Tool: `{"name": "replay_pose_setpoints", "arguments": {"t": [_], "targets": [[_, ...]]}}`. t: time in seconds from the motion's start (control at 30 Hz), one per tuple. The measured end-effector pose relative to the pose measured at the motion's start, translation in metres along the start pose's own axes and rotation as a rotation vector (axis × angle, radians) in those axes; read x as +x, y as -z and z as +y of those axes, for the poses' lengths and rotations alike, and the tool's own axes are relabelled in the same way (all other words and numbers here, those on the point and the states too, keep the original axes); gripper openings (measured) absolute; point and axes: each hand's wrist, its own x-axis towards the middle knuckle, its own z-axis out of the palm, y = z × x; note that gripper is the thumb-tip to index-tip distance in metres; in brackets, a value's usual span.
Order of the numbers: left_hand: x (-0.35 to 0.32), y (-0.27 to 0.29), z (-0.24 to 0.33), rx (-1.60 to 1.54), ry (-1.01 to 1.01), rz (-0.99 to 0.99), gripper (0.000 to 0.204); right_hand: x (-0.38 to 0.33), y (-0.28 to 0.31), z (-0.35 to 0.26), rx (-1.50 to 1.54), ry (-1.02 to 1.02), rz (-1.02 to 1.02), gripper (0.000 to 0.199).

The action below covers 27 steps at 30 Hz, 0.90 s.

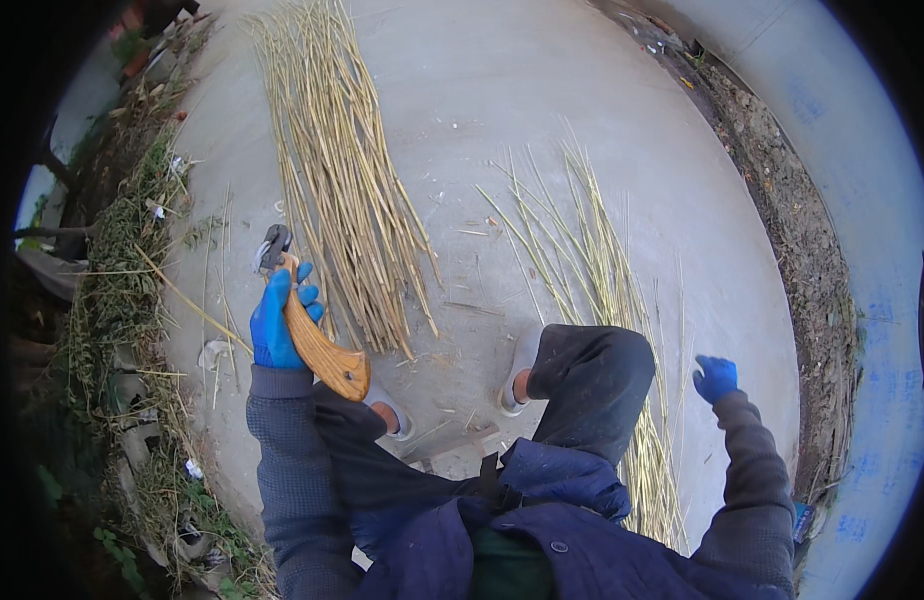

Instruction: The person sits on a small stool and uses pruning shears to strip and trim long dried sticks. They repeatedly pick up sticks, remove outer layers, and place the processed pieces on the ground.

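Note:
My left hand [278, 318], in a blue glove, is closed round a tool with a curved wooden handle [327, 352] and a dark metal head [273, 245]. The tool is held just left of a large bundle of long, thin, yellowish-brown stalks [347, 190], which lies on the floor. Out to the right, my right hand [717, 377], also gloved in blue, has its fingers curled; whatever they may hold is too small or hidden to make out. Nearest to it is a second, looser bundle of paler stalks [600, 235], running beside and partly behind my right leg.
The concrete floor [452, 60] carries scattered stalk bits. Weeds and debris [117, 280] line its left side. On the right runs a strip of bare soil [772, 190] with a pale blue-grey wall [862, 230] beyond. My two feet stand between the bundles.

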Motion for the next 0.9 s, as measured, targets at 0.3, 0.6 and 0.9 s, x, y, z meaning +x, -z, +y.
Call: {"name": "replay_pose_setpoints", "arguments": {"t": [0.3, 0.6, 0.9], "targets": [[-0.019, -0.035, 0.007, 0.335, 0.125, 0.164, 0.049, 0.379, -0.001, -0.369, 0.325, 0.32, -0.219, 0.041], [-0.024, -0.041, 0.021, 0.33, 0.354, 0.154, 0.049, 0.418, -0.13, -0.564, 0.776, 0.01, -0.263, 0.055], [-0.017, -0.041, 0.017, 0.387, 0.351, 0.262, 0.062, 0.443, -0.124, -0.553, 0.883, 0.068, -0.368, 0.038]]}}
